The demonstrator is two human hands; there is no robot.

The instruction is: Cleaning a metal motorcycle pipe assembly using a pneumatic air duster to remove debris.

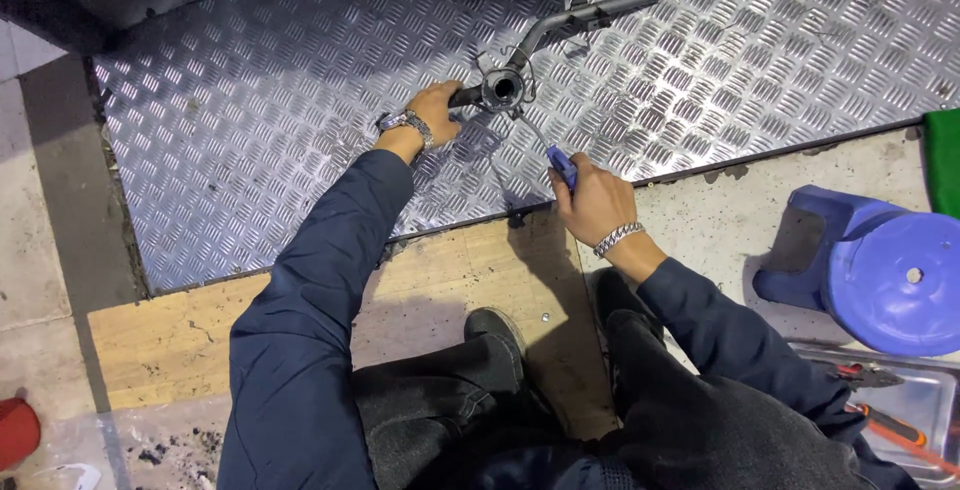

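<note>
Ribbed steel tread plate filled the upper part of the view and served as the floor under the work; a wooden board lay along its near edge, with pale concrete beyond that on both sides. To the right of the plate, on the concrete, lay 1 blue plastic stool on its side, and nearer than it 1 clear tray held 2 tools with red and orange handles, partly cut off by the frame. A red object at the far left, off the plate, was cropped too much to identify.

On the plate rested 1 bent grey metal tube assembly, with a round open hub at its near end and a straight bar reaching away toward the plate's far edge. The left hand was closed around a dark grip just left of the hub. The right hand, at the plate's near edge, was clamped on 1 blue-handled tool, whose thin metal shaft ran up to the hub; its tip was hard to make out. The 2 hands were apart, each wrist wearing 1 metal band.
</note>
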